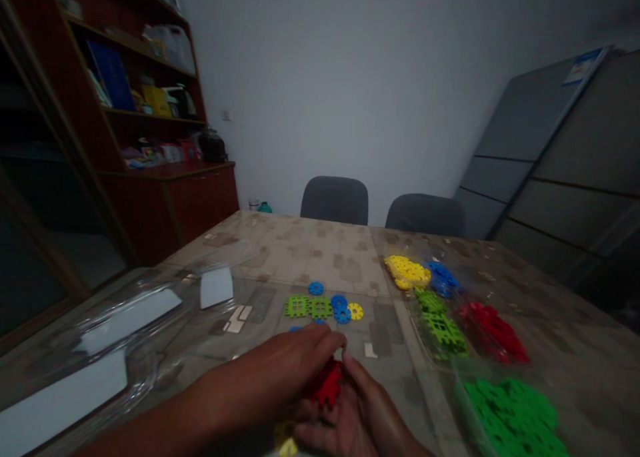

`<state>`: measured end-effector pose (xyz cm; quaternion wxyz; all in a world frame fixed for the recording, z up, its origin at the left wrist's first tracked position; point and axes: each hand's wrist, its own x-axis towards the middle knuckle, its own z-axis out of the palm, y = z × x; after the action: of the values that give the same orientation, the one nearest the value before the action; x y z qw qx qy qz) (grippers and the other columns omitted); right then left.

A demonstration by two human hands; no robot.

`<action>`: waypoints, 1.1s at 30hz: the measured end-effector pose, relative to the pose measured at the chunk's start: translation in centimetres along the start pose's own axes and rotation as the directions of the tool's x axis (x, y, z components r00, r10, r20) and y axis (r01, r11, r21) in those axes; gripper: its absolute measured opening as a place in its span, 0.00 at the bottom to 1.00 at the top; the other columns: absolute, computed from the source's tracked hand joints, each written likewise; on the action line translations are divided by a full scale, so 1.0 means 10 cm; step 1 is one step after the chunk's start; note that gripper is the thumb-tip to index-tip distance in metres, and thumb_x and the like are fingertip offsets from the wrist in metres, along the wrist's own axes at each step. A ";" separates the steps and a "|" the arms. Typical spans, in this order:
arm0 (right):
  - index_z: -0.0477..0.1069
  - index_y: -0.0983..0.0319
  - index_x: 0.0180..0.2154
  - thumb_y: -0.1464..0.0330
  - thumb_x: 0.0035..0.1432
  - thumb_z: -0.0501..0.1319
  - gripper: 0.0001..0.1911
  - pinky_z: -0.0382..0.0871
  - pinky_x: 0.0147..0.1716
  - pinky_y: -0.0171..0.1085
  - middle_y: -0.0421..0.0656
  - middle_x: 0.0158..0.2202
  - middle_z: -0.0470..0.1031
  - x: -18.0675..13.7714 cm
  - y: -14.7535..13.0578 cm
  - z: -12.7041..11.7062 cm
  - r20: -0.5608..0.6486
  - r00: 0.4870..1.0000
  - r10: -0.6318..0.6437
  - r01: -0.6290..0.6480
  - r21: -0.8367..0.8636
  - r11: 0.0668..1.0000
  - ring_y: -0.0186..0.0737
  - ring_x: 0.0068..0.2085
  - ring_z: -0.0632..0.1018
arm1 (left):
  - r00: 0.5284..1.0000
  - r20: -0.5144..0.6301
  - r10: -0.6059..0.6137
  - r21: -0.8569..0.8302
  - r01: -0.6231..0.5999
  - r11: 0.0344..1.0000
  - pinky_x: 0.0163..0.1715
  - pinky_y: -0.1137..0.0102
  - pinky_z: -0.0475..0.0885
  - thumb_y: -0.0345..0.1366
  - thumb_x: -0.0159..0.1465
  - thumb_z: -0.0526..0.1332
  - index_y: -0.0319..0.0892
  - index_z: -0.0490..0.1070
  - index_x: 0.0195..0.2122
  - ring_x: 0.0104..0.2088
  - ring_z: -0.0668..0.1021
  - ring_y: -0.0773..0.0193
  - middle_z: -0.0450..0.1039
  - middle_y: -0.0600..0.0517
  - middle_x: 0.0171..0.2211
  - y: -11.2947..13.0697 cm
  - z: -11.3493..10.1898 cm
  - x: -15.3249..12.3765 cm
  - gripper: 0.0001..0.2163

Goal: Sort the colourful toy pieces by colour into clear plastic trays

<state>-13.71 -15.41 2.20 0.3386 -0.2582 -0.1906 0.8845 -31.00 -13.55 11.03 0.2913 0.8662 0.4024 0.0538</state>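
Observation:
Both hands meet low in the middle of the view over a patterned table (320, 254). My left hand (295, 364) reaches in from the left, fingers curled down onto a red toothed plastic piece (327, 384). My right hand (363, 410) cups that same red piece from below and the right, fingers closed against it. A yellow piece (285, 438) peeks out under the hands. Just beyond them lie two joined green grid pieces (309, 306), blue discs (340, 308) and a yellow disc (355, 311).
Sorted piles lie to the right in clear bags: yellow (406, 272), blue (443, 278), green grids (440, 324), red (493, 332), green discs (515, 417). Clear plastic packaging (135, 324) covers the left. Two grey chairs (334, 200) stand behind; a bookshelf (135, 104) is at left.

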 end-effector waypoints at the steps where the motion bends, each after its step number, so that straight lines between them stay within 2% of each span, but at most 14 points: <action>1: 0.76 0.63 0.48 0.46 0.42 0.75 0.37 0.73 0.42 0.42 0.48 0.44 0.83 0.02 0.00 0.00 0.003 1.000 -0.003 0.003 0.020 1.000 0.44 0.40 0.82 | 1.000 -0.007 0.016 -0.019 -0.016 1.000 0.57 0.63 0.67 0.27 0.59 0.67 0.51 0.63 0.61 0.57 0.73 0.51 0.70 0.48 0.59 0.02 0.00 -0.01 0.30; 3: 0.76 0.62 0.47 0.47 0.42 0.76 0.35 0.73 0.43 0.42 0.47 0.44 0.83 0.04 0.01 -0.01 -0.007 1.000 -0.008 0.008 0.043 0.999 0.44 0.40 0.82 | 0.999 -0.024 0.042 -0.059 -0.044 0.997 0.61 0.63 0.64 0.27 0.58 0.69 0.55 0.57 0.68 0.62 0.70 0.51 0.65 0.49 0.65 0.02 -0.02 -0.03 0.38; 5: 0.76 0.63 0.46 0.48 0.43 0.76 0.34 0.73 0.43 0.41 0.47 0.42 0.83 0.05 0.03 -0.02 -0.026 1.000 -0.005 0.006 0.039 0.999 0.42 0.40 0.82 | 0.998 -0.032 0.057 -0.071 -0.059 0.996 0.63 0.60 0.63 0.31 0.58 0.71 0.55 0.54 0.70 0.65 0.67 0.49 0.63 0.49 0.68 -0.02 -0.08 -0.07 0.41; 7: 0.76 0.64 0.45 0.51 0.43 0.77 0.33 0.74 0.42 0.40 0.47 0.39 0.83 0.05 0.04 -0.03 -0.033 0.999 -0.023 0.022 -0.008 1.000 0.40 0.37 0.82 | 0.997 -0.069 0.047 -0.040 -0.049 0.998 0.62 0.57 0.64 0.36 0.61 0.71 0.55 0.56 0.69 0.65 0.68 0.48 0.63 0.49 0.67 -0.09 -0.15 -0.10 0.37; 10: 0.74 0.64 0.44 0.55 0.45 0.78 0.29 0.75 0.38 0.40 0.44 0.36 0.82 0.00 0.00 -0.01 -0.031 0.993 -0.118 0.114 -0.122 0.986 0.38 0.34 0.81 | 0.980 -0.194 0.033 0.052 -0.023 0.998 0.63 0.54 0.63 0.41 0.67 0.66 0.54 0.60 0.67 0.63 0.69 0.48 0.65 0.49 0.66 -0.26 -0.24 -0.11 0.28; 12: 0.74 0.63 0.43 0.54 0.49 0.76 0.26 0.75 0.34 0.39 0.43 0.35 0.80 -0.09 -0.12 0.03 -0.049 0.980 -0.195 0.179 -0.228 0.957 0.38 0.31 0.81 | 0.965 -0.259 0.033 0.108 -0.005 0.994 0.63 0.54 0.64 0.43 0.70 0.63 0.53 0.61 0.67 0.62 0.70 0.49 0.66 0.48 0.66 -0.38 -0.27 -0.10 0.25; 14: 0.74 0.62 0.42 0.51 0.53 0.72 0.24 0.73 0.31 0.37 0.43 0.32 0.79 -0.23 -0.36 0.07 -0.088 0.949 -0.304 0.247 -0.395 0.885 0.37 0.30 0.79 | 0.956 -0.289 0.039 0.142 0.003 0.990 0.62 0.55 0.64 0.44 0.70 0.62 0.53 0.61 0.67 0.62 0.71 0.50 0.67 0.48 0.65 -0.50 -0.28 -0.07 0.25; 16: 0.75 0.61 0.40 0.49 0.55 0.70 0.23 0.73 0.31 0.37 0.42 0.30 0.78 -0.42 -0.73 0.05 -0.135 0.872 -0.471 0.301 -0.612 0.732 0.38 0.29 0.78 | 0.956 -0.289 0.046 0.153 -0.001 0.988 0.62 0.56 0.65 0.44 0.70 0.62 0.54 0.61 0.66 0.61 0.71 0.50 0.68 0.49 0.64 -0.56 -0.28 -0.04 0.24; 18: 0.76 0.59 0.39 0.49 0.50 0.72 0.23 0.74 0.35 0.39 0.41 0.30 0.78 -0.64 -1.18 -0.07 -0.219 0.713 -0.666 0.258 -0.801 0.541 0.41 0.32 0.78 | 0.960 -0.274 0.066 0.147 -0.026 0.989 0.62 0.56 0.65 0.43 0.70 0.62 0.55 0.62 0.65 0.61 0.72 0.50 0.68 0.50 0.64 -0.58 -0.28 -0.02 0.23; 22: 0.73 0.57 0.46 0.50 0.54 0.63 0.23 0.75 0.34 0.43 0.45 0.37 0.81 -1.03 -2.10 -0.63 -0.215 0.383 -0.899 0.033 -0.969 0.246 0.47 0.34 0.80 | 0.969 -0.235 0.073 0.108 -0.048 0.993 0.61 0.56 0.66 0.42 0.70 0.61 0.55 0.65 0.64 0.60 0.72 0.48 0.69 0.50 0.63 -0.54 -0.29 0.00 0.21; 23: 0.72 0.58 0.45 0.51 0.54 0.62 0.22 0.75 0.35 0.42 0.47 0.38 0.81 -1.10 -2.28 -0.81 -0.196 0.317 -0.928 -0.032 -0.980 0.197 0.46 0.35 0.80 | 0.971 -0.231 0.062 0.100 -0.040 0.994 0.61 0.55 0.66 0.42 0.69 0.61 0.55 0.65 0.64 0.60 0.72 0.47 0.69 0.50 0.63 -0.53 -0.29 0.00 0.21; 24: 0.71 0.59 0.44 0.53 0.53 0.61 0.21 0.75 0.34 0.43 0.49 0.37 0.81 -1.15 -2.42 -0.97 -0.213 0.281 -0.936 -0.076 -0.977 0.199 0.47 0.34 0.80 | 0.973 -0.227 0.052 0.093 -0.031 0.995 0.61 0.54 0.66 0.42 0.69 0.61 0.55 0.65 0.64 0.61 0.71 0.47 0.68 0.50 0.63 -0.53 -0.29 0.00 0.22; 28: 0.72 0.60 0.34 0.57 0.46 0.61 0.15 0.74 0.31 0.48 0.52 0.30 0.80 -1.25 -2.69 -1.48 -0.247 0.299 -0.922 -0.219 -0.958 0.185 0.53 0.31 0.80 | 0.976 -0.213 0.040 0.091 -0.020 0.996 0.61 0.54 0.66 0.41 0.68 0.61 0.54 0.65 0.64 0.60 0.71 0.47 0.69 0.49 0.63 -0.60 -0.27 0.01 0.22; 33: 0.76 0.57 0.27 0.60 0.41 0.62 0.10 0.73 0.39 0.52 0.52 0.31 0.82 -1.26 -2.70 -1.72 -0.162 0.348 -0.924 -0.352 -0.936 0.032 0.61 0.39 0.81 | 0.976 -0.211 0.043 0.117 -0.019 0.993 0.62 0.55 0.64 0.42 0.69 0.61 0.53 0.64 0.65 0.62 0.71 0.49 0.67 0.48 0.64 -0.74 -0.25 0.02 0.22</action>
<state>17.90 -2.53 6.55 0.3502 -0.7383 -0.5654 0.1121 -36.65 -8.50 8.97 0.1953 0.8769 0.4202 0.1278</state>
